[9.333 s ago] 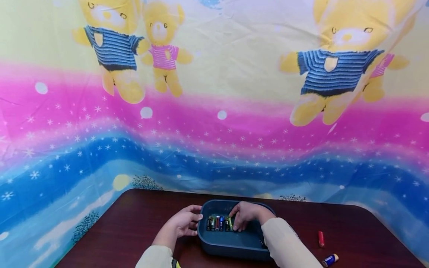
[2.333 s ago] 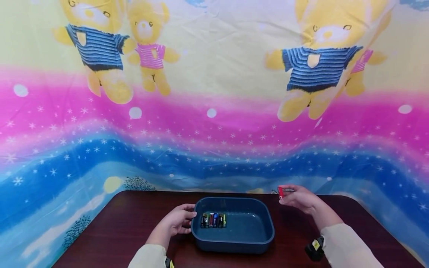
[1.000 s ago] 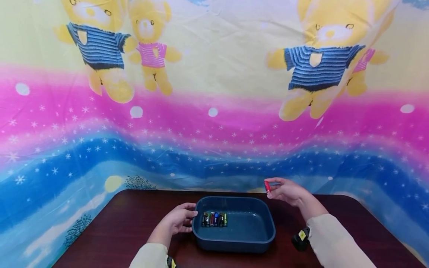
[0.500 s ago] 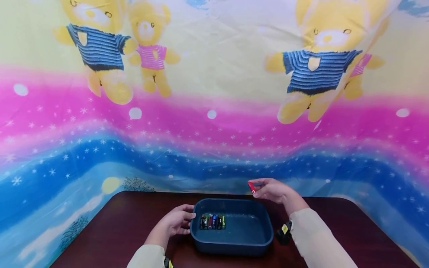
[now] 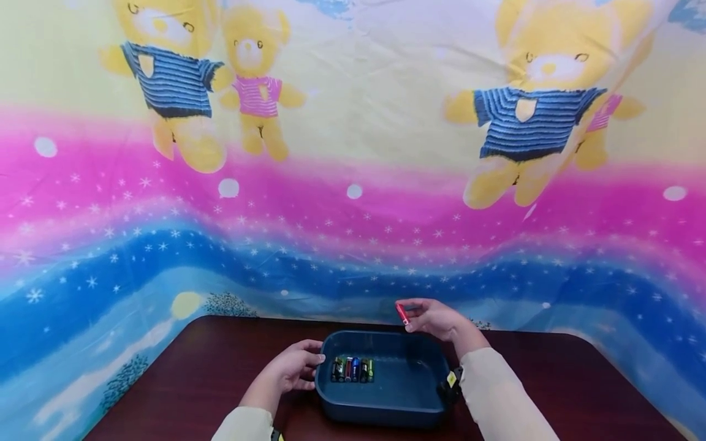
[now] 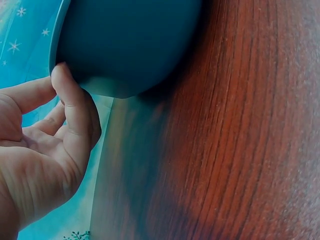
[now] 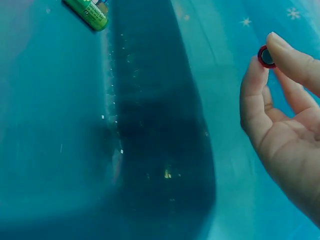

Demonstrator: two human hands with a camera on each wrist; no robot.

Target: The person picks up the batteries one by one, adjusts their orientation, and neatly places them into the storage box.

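A dark blue rectangular container (image 5: 386, 411) stands on the table, its far rim level with my right hand's lower side. My left hand (image 5: 296, 366) grips its left end; in the left wrist view, curved fingers (image 6: 75, 105) meet the wall at the rim. My right hand (image 5: 436, 320) pinches a red battery (image 5: 402, 313) between thumb and fingertips, tilted, above the far rim. The right wrist view shows the battery's round end (image 7: 267, 56). Several batteries (image 5: 353, 370), black, blue, red and green, lie side by side in the container's left half.
The dark reddish-brown table (image 5: 209, 380) spreads out on both sides of the container. Behind it hangs a cloth backdrop (image 5: 353, 245) printed with bears and snowflakes. A black wrist device (image 5: 449, 383) on the right sleeve overlaps the container's right rim.
Earlier my right hand arranged batteries in the container, while a red and a blue one lay on the table. It has since brought the red battery leftward over the rim. Left hand stays.
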